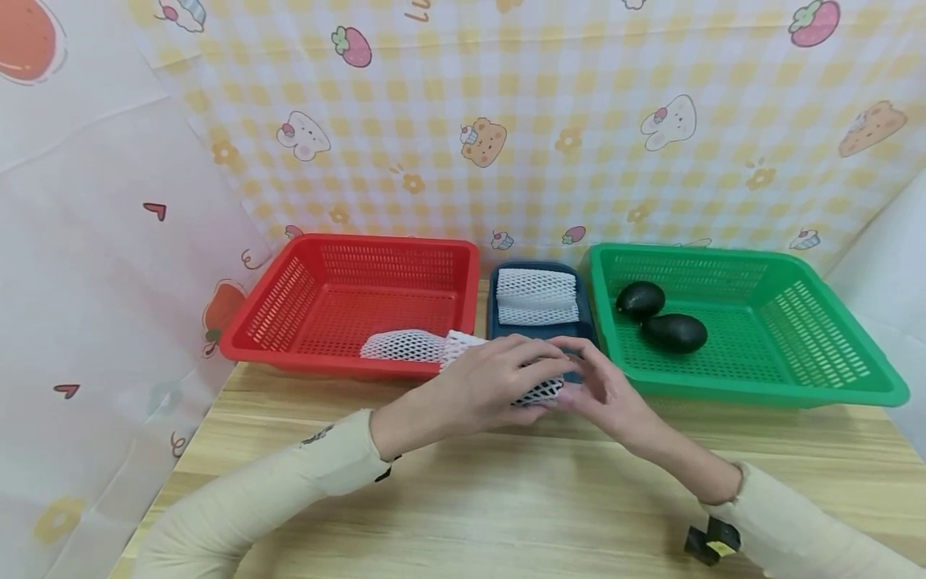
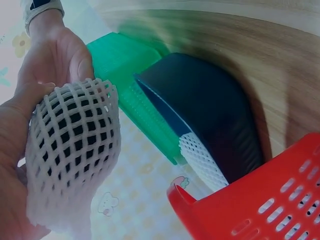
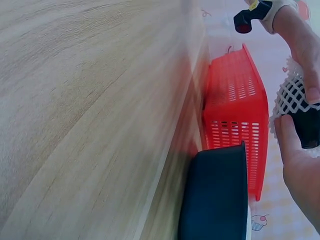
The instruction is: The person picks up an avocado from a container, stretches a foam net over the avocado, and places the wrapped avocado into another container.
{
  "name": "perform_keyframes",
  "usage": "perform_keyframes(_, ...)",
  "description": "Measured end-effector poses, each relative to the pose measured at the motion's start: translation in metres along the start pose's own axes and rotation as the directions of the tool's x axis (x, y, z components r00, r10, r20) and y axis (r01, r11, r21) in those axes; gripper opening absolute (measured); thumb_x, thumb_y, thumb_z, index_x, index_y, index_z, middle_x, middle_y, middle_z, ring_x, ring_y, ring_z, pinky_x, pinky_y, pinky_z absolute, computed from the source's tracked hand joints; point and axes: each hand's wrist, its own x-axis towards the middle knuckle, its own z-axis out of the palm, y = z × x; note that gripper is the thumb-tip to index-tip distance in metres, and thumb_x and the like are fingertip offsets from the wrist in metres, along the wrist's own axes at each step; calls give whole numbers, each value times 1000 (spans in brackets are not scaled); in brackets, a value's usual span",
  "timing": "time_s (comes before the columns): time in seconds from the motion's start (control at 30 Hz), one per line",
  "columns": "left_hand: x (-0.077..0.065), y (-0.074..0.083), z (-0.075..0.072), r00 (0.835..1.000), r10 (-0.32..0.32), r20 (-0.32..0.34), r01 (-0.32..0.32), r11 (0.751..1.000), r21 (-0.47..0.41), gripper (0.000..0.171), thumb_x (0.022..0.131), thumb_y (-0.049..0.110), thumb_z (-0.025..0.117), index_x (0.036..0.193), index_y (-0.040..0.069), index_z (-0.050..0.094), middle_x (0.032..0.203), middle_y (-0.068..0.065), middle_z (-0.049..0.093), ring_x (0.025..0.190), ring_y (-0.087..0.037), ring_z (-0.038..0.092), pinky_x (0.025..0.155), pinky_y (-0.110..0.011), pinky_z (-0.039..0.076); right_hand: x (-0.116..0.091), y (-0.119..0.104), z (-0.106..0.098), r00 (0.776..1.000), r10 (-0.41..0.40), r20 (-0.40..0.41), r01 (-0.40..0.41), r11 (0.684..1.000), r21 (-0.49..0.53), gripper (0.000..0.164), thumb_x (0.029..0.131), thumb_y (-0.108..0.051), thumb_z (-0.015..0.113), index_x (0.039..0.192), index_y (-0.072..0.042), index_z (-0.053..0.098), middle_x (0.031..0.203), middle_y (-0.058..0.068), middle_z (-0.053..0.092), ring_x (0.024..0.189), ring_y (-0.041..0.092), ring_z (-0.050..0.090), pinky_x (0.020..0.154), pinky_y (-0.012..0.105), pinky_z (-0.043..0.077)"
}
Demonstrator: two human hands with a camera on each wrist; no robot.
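My left hand (image 1: 488,382) grips a dark avocado (image 3: 306,129) in a white foam net sleeve (image 2: 75,132). The sleeve's loose tail sticks out past my left wrist side in the head view. Facing it, my right hand (image 1: 611,402) has curled fingers and a thumb at the avocado's end, pinching the net's edge. In the right wrist view the dark end shows bare beyond the net. My left hand hides much of the avocado from the head camera. Both hands are above the table's middle, in front of a dark blue tray (image 1: 535,331).
A red basket (image 1: 347,367) on the left holds a white netted item (image 1: 405,346). Flat foam nets (image 1: 537,297) lie in the blue tray. On the right, two bare avocados (image 1: 674,333) lie in a green basket (image 1: 760,392). A patterned cloth (image 1: 528,96) hangs behind.
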Motion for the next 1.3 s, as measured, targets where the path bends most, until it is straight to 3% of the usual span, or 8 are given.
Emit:
perform_keyframes(0.13,0,0,0,1000,-14,12,14,1000,19,55,88,33,82,135,11,64,133,-5,63,120,-19,58,103,-27,43,0,-1,1,1000,4,1,-4,1000,-5,49,103,-1,52,149,-4,36,147,17,41,128,28,50,95,41,52)
perform_keyframes(0.4,2,3,0,1000,2,23,-3,998,58,58,85,30,84,136,10,63,133,-6,63,118,-20,59,101,-27,45,5,-1,10,998,24,-59,-27,999,-45,53,95,4,68,142,-6,45,140,15,48,102,30,65,80,37,58)
perform_keyframes(0.53,2,4,-2,997,-48,59,42,993,112,79,80,44,87,144,12,55,141,-7,56,127,-24,53,107,-37,41,7,0,12,997,-4,-73,1,999,-48,51,94,5,69,139,-5,47,139,16,49,103,26,63,82,33,58)
perform_keyframes(0.67,-2,10,-8,951,-248,183,204,952,229,108,72,66,82,157,18,35,149,-10,45,130,-32,48,103,-51,42,10,1,15,998,-16,-64,14,999,-31,51,93,6,68,138,0,45,137,20,46,105,28,65,86,34,56)
perform_keyframes(0.77,-5,13,-12,899,-365,244,301,917,264,108,74,66,81,158,17,31,142,-11,50,117,-30,56,92,-46,51,12,2,18,998,-4,-59,3,1000,-17,49,94,6,68,137,3,44,136,22,46,106,33,66,88,38,55)
perform_keyframes(0.83,-6,13,-13,885,-390,252,332,911,245,101,76,61,82,154,14,37,134,-10,54,107,-25,60,86,-39,55,12,2,18,998,2,-64,-3,1000,-16,48,93,6,69,135,3,45,135,22,46,106,34,66,88,39,55)
perform_keyframes(1.1,-10,8,-18,879,-405,250,384,914,133,90,74,49,89,143,10,46,128,-7,55,107,-19,55,81,-33,56,10,-2,14,998,-45,-44,43,998,-50,51,92,9,69,136,2,45,133,22,48,107,34,67,87,41,55)
perform_keyframes(1.3,-15,2,-21,893,-397,212,385,918,99,87,74,47,90,141,7,51,131,-8,55,113,-20,55,86,-33,55,7,-4,3,989,-139,-56,134,987,-90,42,94,15,62,133,7,48,126,26,54,105,30,68,88,39,55)
